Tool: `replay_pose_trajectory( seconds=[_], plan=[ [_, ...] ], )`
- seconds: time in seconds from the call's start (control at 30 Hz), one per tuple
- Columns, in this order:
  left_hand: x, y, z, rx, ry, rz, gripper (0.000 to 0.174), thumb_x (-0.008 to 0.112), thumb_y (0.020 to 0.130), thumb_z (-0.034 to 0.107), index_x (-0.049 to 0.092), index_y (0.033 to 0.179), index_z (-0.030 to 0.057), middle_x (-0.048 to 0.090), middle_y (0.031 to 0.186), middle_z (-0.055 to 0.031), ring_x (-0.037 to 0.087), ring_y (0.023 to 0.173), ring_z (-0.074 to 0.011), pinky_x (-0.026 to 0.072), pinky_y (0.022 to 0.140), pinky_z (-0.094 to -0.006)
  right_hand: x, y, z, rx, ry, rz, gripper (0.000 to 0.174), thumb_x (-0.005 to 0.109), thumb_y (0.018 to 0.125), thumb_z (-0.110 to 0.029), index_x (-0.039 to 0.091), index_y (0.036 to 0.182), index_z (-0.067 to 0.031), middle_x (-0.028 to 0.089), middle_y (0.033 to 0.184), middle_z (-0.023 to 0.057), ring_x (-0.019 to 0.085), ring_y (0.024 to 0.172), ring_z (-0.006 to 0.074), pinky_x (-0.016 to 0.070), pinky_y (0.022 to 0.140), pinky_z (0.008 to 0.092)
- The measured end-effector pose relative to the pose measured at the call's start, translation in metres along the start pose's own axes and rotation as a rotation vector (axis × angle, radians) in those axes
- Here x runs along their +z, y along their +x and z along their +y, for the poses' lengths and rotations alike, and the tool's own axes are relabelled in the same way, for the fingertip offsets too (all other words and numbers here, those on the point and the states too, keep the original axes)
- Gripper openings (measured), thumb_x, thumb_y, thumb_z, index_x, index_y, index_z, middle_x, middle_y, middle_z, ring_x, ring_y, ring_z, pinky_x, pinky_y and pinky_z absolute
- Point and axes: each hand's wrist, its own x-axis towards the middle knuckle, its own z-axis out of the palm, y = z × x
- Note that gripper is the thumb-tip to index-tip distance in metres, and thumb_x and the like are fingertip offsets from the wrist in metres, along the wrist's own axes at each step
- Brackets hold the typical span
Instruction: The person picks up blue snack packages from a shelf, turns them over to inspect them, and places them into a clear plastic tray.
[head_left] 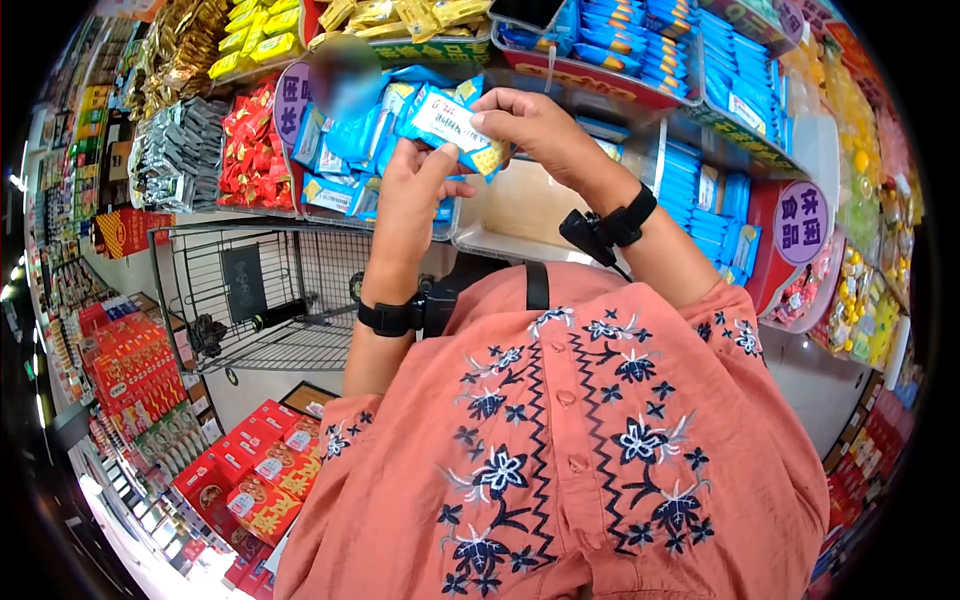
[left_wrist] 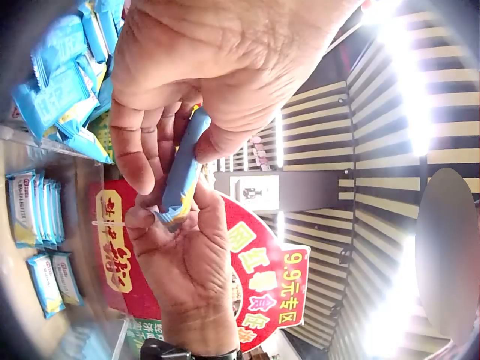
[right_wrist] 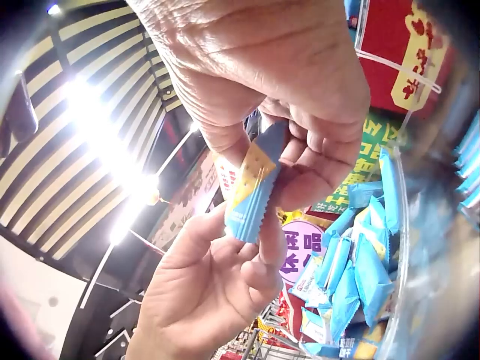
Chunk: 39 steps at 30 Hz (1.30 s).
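Note:
A small blue packet (head_left: 447, 124) with a white label and a cracker picture is held between both hands above the snack bins. The left hand (head_left: 408, 195) pinches its lower edge with thumb and fingers, while the right hand (head_left: 545, 130) grips its upper right end. In the left wrist view the packet (left_wrist: 184, 169) appears edge-on, the left hand (left_wrist: 210, 67) at one end and the right hand (left_wrist: 184, 262) at the other. The right wrist view shows the packet's (right_wrist: 259, 184) crimped end and cracker print between the right hand (right_wrist: 262, 75) and the left hand (right_wrist: 206, 292).
Blue packets (head_left: 355, 135) fill the bin behind the hands, beside red packets (head_left: 252, 150) and silver ones (head_left: 180, 150). More blue packets (head_left: 705, 205) stand at the right. A wire cart (head_left: 270, 290) is at the lower left, with red boxes (head_left: 265, 460) on the floor beyond.

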Motion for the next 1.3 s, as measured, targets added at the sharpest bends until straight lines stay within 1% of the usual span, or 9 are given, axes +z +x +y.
replay_pose_trajectory(
  seconds=[0.07, 0.33, 0.43, 0.63, 0.93, 1.07, 1.13, 1.2, 1.3],
  plan=[
    [0.0, 0.0, 0.0, -0.006, 0.003, 0.0, 0.029, 0.059, 0.098, 0.013, 0.053, 0.121, -0.0034, 0.064, 0.112, -0.0111, 0.067, 0.092, -0.0182, 0.059, 0.068, -0.0313, 0.001, -0.003, -0.003, 0.014, -0.019, 0.0, 0.029, 0.065, 0.094, -0.032, 0.066, 0.108, -0.0066, 0.064, 0.089, -0.0032, 0.056, 0.078, 0.0046, 0.0427, 0.068, 0.0223],
    [0.0, 0.001, -0.006, -0.032, 0.029, -0.007, 0.029, 0.06, 0.098, 0.014, 0.053, 0.12, -0.0039, 0.064, 0.112, -0.0129, 0.067, 0.094, -0.0202, 0.0592, 0.069, -0.0318, -0.008, -0.003, 0.008, -0.008, -0.01, -0.025, 0.03, 0.066, 0.093, -0.028, 0.066, 0.112, -0.005, 0.065, 0.093, -0.002, 0.057, 0.081, 0.0052, 0.0448, 0.071, 0.0225],
    [0.0, 0.002, -0.012, -0.049, 0.044, -0.003, 0.034, 0.061, 0.096, 0.014, 0.051, 0.123, -0.0039, 0.064, 0.112, -0.0126, 0.067, 0.093, -0.0198, 0.0573, 0.068, -0.0285, -0.012, -0.006, 0.011, -0.016, -0.035, -0.023, 0.033, 0.066, 0.093, -0.028, 0.066, 0.115, -0.0041, 0.065, 0.094, -0.0013, 0.057, 0.083, 0.0058, 0.0457, 0.071, 0.0229],
    [0.003, 0.004, -0.014, -0.05, 0.043, -0.018, 0.034, 0.064, 0.095, 0.014, 0.051, 0.12, -0.0044, 0.064, 0.111, -0.0131, 0.067, 0.092, -0.0195, 0.0576, 0.067, -0.0291, -0.014, -0.007, 0.01, -0.005, -0.047, -0.037, 0.035, 0.068, 0.092, -0.029, 0.066, 0.117, -0.004, 0.065, 0.095, -0.0006, 0.058, 0.084, 0.0063, 0.0466, 0.072, 0.0231],
    [0.0, 0.007, -0.02, -0.084, 0.052, -0.04, 0.031, 0.059, 0.1, 0.017, 0.052, 0.126, 0.0, 0.065, 0.113, -0.0126, 0.069, 0.093, -0.0201, 0.0579, 0.069, -0.0298, -0.019, -0.007, 0.012, -0.015, -0.113, -0.035, 0.03, 0.069, 0.091, -0.025, 0.065, 0.113, -0.0045, 0.066, 0.094, 0.0, 0.06, 0.084, 0.007, 0.0476, 0.071, 0.0234],
    [-0.009, 0.01, -0.025, -0.074, 0.059, 0.009, 0.032, 0.058, 0.101, 0.02, 0.052, 0.126, 0.0004, 0.065, 0.113, -0.014, 0.069, 0.094, -0.0199, 0.0567, 0.071, -0.0291, -0.034, -0.01, 0.011, 0.03, -0.189, -0.037, 0.029, 0.07, 0.09, -0.025, 0.064, 0.111, -0.0043, 0.066, 0.094, 0.0011, 0.06, 0.084, 0.0072, 0.0479, 0.07, 0.0231],
    [-0.014, 0.01, -0.025, -0.074, 0.083, 0.035, 0.033, 0.058, 0.101, 0.021, 0.051, 0.126, 0.0004, 0.065, 0.112, -0.0145, 0.069, 0.095, -0.0199, 0.0563, 0.073, -0.0288, -0.048, -0.012, 0.008, 0.048, -0.262, 0.0, 0.03, 0.068, 0.09, -0.023, 0.064, 0.111, -0.0029, 0.066, 0.095, 0.0016, 0.061, 0.085, 0.008, 0.0494, 0.071, 0.0235],
    [-0.017, 0.01, -0.023, -0.059, 0.111, 0.045, 0.034, 0.058, 0.102, 0.023, 0.051, 0.126, 0.0003, 0.065, 0.113, -0.0144, 0.068, 0.097, -0.0203, 0.056, 0.073, -0.0286, -0.066, -0.014, 0.006, -0.002, -0.254, 0.05, 0.029, 0.067, 0.09, -0.022, 0.063, 0.111, -0.0029, 0.065, 0.095, 0.0016, 0.061, 0.084, 0.0082, 0.0498, 0.071, 0.0236],
    [-0.022, 0.008, -0.02, -0.05, 0.125, 0.059, 0.035, 0.058, 0.102, 0.025, 0.052, 0.125, 0.0003, 0.066, 0.112, -0.014, 0.068, 0.097, -0.0206, 0.0555, 0.075, -0.029, -0.094, -0.016, 0.007, 0.002, -0.439, 0.149, 0.028, 0.066, 0.089, -0.02, 0.063, 0.111, -0.0027, 0.064, 0.094, 0.0019, 0.06, 0.083, 0.0094, 0.0517, 0.071, 0.027]
  ],
)
